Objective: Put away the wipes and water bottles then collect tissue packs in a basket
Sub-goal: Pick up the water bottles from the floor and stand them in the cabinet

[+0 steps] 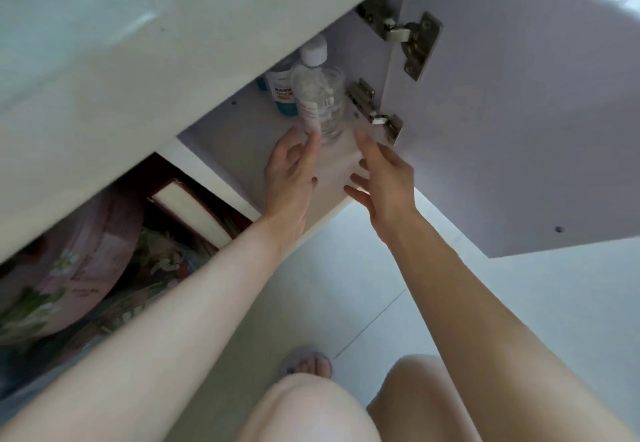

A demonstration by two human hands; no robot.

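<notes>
**Q:** Where is the task's thing, and how do the grips stand?

**A:** The clear water bottle [317, 95] stands upright on the cabinet floor [235, 137], toward the hinge side. A blue-labelled bottle [280, 90] is just beside it on the left, partly behind. The left grip [289, 168] is wide, and its straight fingertips [313, 135] touch the bottle's lower wall without holding it. The right grip [386, 182] is also wide with fingers spread. It is apart from the bottle and near the lower hinge [375, 109].

**Q:** What could go wrong from here?

**A:** By judgement, a tall, light bottle touched only by fingertips may tip. It could fall against the blue-labelled bottle and topple both, or roll forward over the front lip. The right grip's fingers could catch on the hinge. Blur hides the bottle's footing.

**Q:** Which edges bound the movement, and where is there room?

**A:** The overhanging cabinet top [207, 78] hides the back of the compartment and limits lifting. The open door [502, 112] walls the right side. Bare board shows to the left of the bottles and toward the front. Behind the arms, the floor tiles [450, 268] give room to draw back.
</notes>
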